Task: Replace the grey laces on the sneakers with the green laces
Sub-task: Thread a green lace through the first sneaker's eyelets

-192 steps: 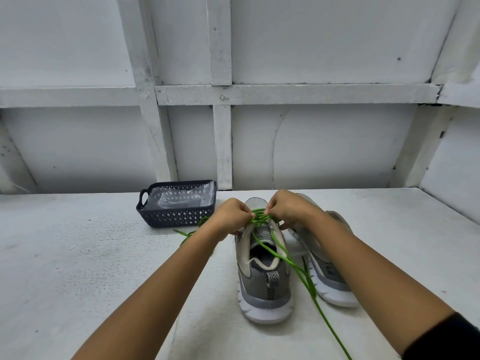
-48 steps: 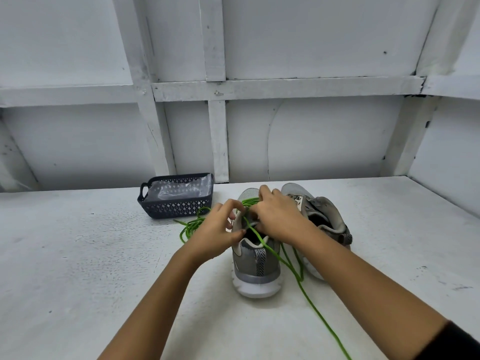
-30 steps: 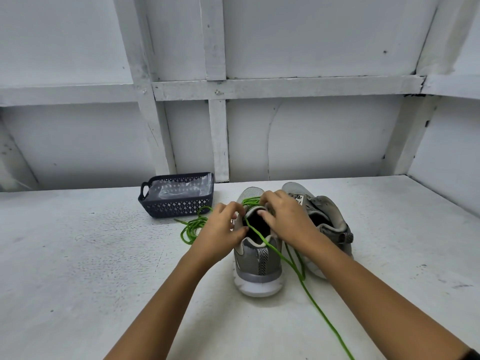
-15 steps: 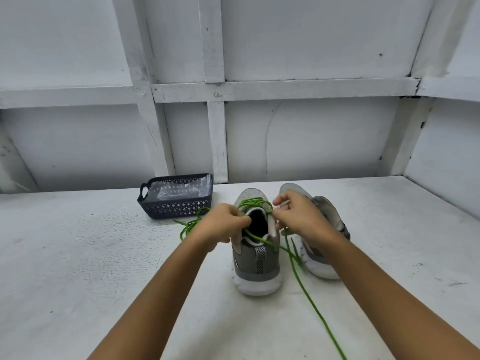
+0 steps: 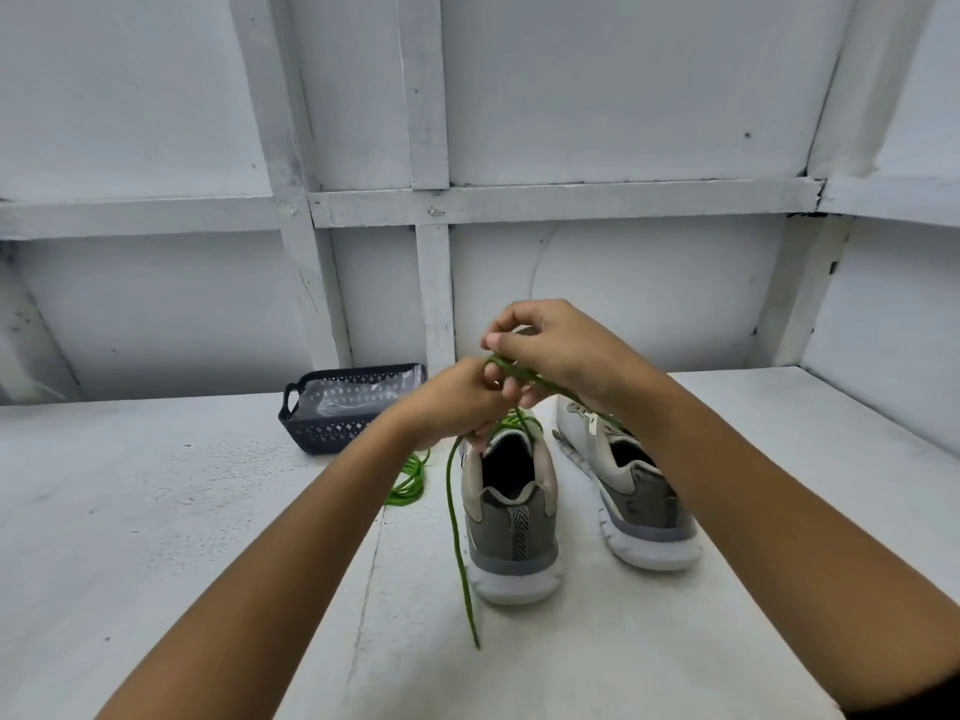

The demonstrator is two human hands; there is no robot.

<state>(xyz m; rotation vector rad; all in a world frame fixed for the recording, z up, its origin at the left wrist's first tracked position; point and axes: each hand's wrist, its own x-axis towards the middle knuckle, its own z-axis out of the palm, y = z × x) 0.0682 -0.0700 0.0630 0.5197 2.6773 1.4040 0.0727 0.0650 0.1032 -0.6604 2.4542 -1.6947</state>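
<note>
Both hands have been lifted since the picture just before, from the mouth of the near sneaker (image 5: 511, 517) up into the air above it. The green lace (image 5: 457, 537) has been pulled up with them. Its loose end, which was stretched out toward 5 o'clock, is now hung down the shoe's 9 o'clock side, with the tip on the desk (image 5: 156, 537).

The right hand (image 5: 566, 350) is curled, and the lace is pinched tight between its thumb and fingers (image 5: 519, 317). The left hand (image 5: 452, 402) is pressed against it at 8 o'clock. Its fingers are bent tight too, and the lace is held under them.

The near sneaker is stood on the desk with its heel nearest. The other sneaker (image 5: 628, 496) is set just beside it at 3 o'clock. A second green lace (image 5: 408, 480) is bunched on the desk at 9 o'clock. A dark basket (image 5: 322, 433) is placed at 10 o'clock, with clear plastic inside.
</note>
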